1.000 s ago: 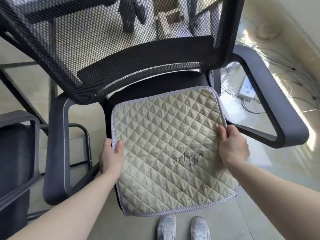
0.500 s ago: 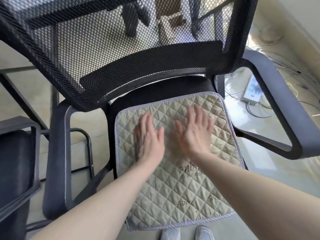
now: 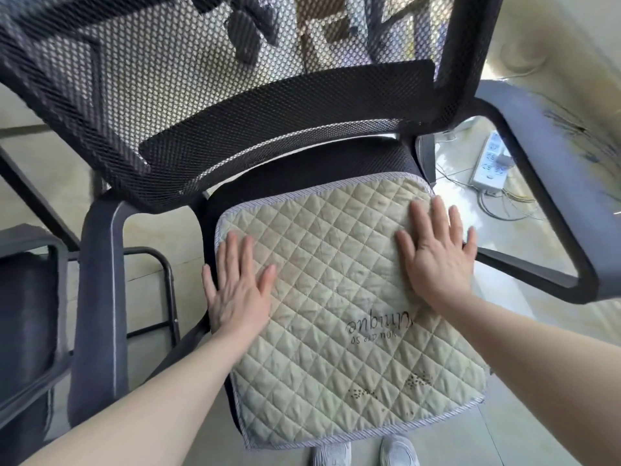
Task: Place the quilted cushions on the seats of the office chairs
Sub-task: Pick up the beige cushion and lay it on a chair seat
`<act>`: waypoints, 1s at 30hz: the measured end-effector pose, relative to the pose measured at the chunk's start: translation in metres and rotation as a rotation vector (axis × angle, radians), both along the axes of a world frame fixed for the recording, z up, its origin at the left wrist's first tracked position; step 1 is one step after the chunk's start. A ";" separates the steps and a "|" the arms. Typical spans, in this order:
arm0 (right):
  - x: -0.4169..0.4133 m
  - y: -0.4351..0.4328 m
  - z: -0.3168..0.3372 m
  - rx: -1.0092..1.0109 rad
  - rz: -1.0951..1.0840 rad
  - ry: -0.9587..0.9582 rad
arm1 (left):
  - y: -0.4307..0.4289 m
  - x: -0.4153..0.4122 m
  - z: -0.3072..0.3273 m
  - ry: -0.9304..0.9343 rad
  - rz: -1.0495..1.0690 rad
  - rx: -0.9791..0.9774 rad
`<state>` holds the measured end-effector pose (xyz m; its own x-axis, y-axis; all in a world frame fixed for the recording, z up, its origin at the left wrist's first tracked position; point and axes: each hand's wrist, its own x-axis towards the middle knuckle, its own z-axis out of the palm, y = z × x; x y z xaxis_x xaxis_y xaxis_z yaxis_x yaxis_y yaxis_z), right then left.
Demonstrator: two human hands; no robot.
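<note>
A beige quilted cushion (image 3: 336, 297) with a grey striped border and dark printed lettering lies flat on the black seat (image 3: 302, 176) of a mesh-backed office chair (image 3: 208, 105). My left hand (image 3: 238, 290) rests palm down on the cushion's left edge, fingers spread. Palm down and fingers spread too, my right hand (image 3: 437, 260) presses near the cushion's right edge. Neither hand grips anything. The cushion's front edge hangs slightly past the seat.
The chair's armrests stand at the left (image 3: 100, 297) and right (image 3: 554, 183). A second black chair (image 3: 27, 314) is at the far left. A white power strip (image 3: 490, 166) with cables lies on the floor at the right. My white shoes (image 3: 366, 454) show below.
My hands let go of the cushion's sides, came together flat at its middle, then slid outward to its left and right edges. The cushion now lies settled on the seat.
</note>
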<state>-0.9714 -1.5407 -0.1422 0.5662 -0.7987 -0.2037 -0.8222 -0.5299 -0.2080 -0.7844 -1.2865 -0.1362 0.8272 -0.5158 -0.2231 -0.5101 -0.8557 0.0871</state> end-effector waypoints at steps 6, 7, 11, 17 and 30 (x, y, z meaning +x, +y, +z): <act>0.001 0.012 0.009 0.006 -0.088 -0.083 | -0.021 -0.021 0.006 -0.011 0.065 -0.038; 0.003 0.021 0.011 -0.015 -0.070 -0.089 | -0.026 -0.028 0.008 -0.007 0.053 -0.052; 0.011 0.077 0.012 -0.052 0.124 -0.078 | -0.042 -0.071 0.008 0.022 -0.050 -0.125; -0.004 0.121 -0.003 -0.017 0.243 -0.021 | -0.021 -0.104 -0.002 0.049 -0.131 -0.070; -0.079 0.062 0.002 0.024 -0.105 0.004 | 0.060 -0.058 -0.012 -0.011 -0.059 -0.040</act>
<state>-1.0508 -1.4790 -0.1403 0.4785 -0.8486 -0.2256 -0.8739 -0.4352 -0.2166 -0.8429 -1.2260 -0.1481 0.7972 -0.5724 -0.1919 -0.5610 -0.8198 0.1146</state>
